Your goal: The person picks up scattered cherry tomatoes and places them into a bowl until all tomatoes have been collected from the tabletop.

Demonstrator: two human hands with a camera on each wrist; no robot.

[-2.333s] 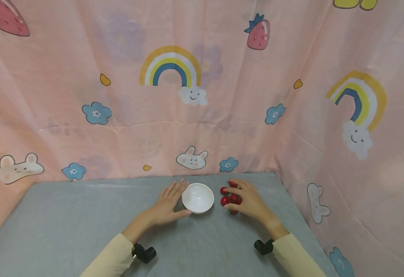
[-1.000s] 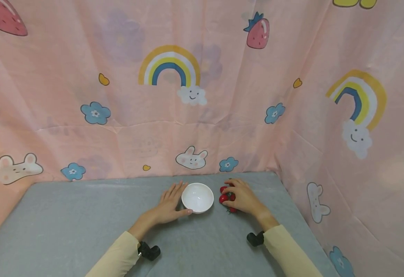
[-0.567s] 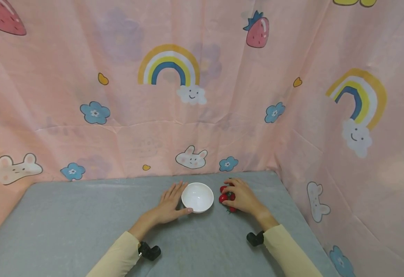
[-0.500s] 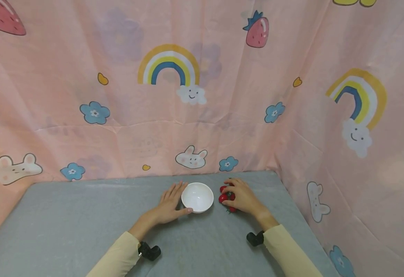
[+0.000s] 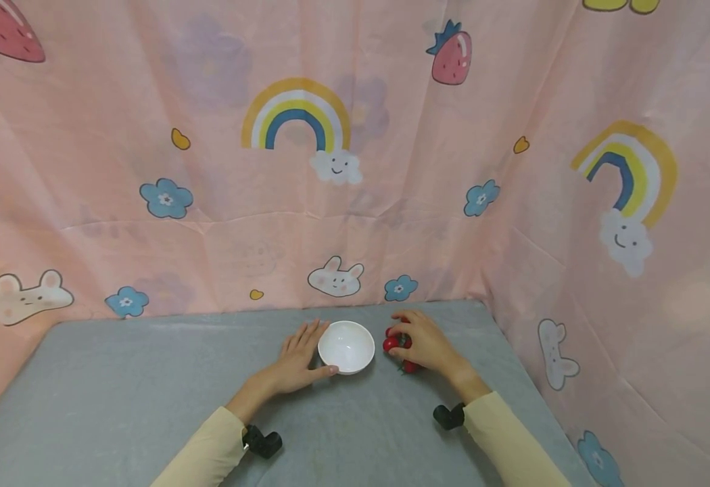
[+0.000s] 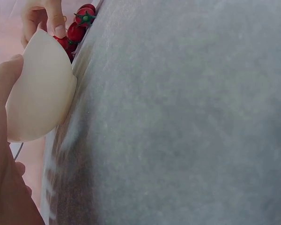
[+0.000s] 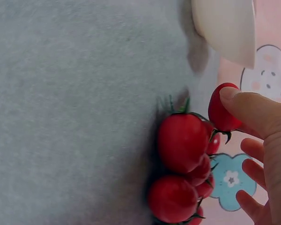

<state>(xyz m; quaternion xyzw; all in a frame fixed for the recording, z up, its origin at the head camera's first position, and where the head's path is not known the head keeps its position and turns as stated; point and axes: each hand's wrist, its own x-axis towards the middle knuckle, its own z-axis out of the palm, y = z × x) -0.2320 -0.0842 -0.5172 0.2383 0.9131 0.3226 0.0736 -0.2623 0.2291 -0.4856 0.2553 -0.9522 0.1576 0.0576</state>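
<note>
A white bowl (image 5: 347, 348) sits near the back of the table, with nothing inside it. Along its left side lies my left hand (image 5: 297, 364), fingers extended and thumb at the near rim; in the left wrist view the thumb (image 6: 7, 75) touches the bowl's edge. To the bowl's right, my right hand (image 5: 429, 343) pinches one cherry tomato (image 7: 220, 111) between thumb and fingers, raised a little beside the others. Several more cherry tomatoes (image 7: 181, 143) with green stems lie bunched under that hand, partly hidden by it in the head view.
Grey cloth covers the table (image 5: 148, 392). A pink printed curtain (image 5: 221, 257) stands along the back edge and the right side. Each wrist carries a small black camera, such as the left one (image 5: 264, 443).
Over the earlier frames my right hand moves left and closes its fingers on a tomato, which now shifts slightly up, away from the others. My left hand settles against the bowl and stays.
</note>
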